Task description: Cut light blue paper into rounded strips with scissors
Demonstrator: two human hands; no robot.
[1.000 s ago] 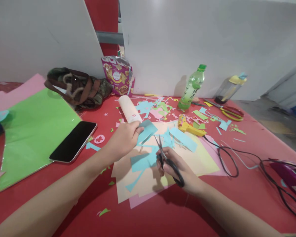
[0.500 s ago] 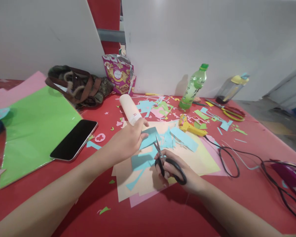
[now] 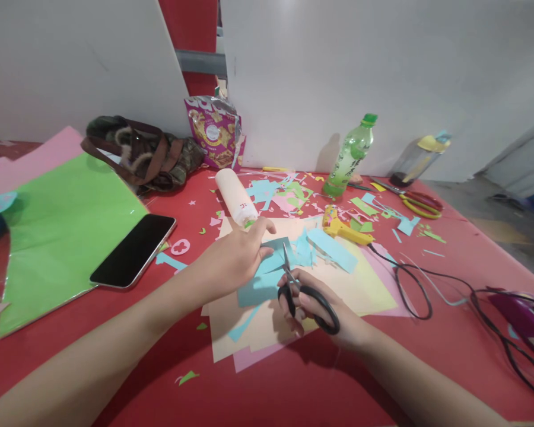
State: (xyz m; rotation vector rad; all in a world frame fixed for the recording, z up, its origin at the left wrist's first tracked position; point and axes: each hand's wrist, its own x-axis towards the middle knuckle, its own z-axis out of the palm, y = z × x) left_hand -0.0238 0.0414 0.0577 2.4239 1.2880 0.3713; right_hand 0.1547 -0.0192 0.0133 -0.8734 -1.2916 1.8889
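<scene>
My left hand (image 3: 244, 252) pinches a piece of blue paper (image 3: 276, 250) between thumb and fingers, above the sheets on the table. Black-handled scissors (image 3: 291, 279) are in my right hand (image 3: 314, 302), with fingers through the loops. Their blades point away from me and meet the right part of the blue paper. Beneath both hands lie stacked cream paper sheets (image 3: 225, 320), with more blue paper (image 3: 258, 290) and a thin blue strip (image 3: 244, 324) on top. Beyond my left hand, a white bottle (image 3: 235, 198) lies on its side.
A yellow glue gun (image 3: 347, 232) trails a black cord across the right side. Paper scraps (image 3: 293, 193) cover the back. A green drink bottle (image 3: 351, 154) stands near the wall. On the left are a phone (image 3: 133, 252), green paper (image 3: 71, 231) and a bag (image 3: 146, 157).
My left hand has turned slightly, and its fingers have shifted on the blue paper, which now tilts differently. The scissors' blades have swung a little, staying at the paper.
</scene>
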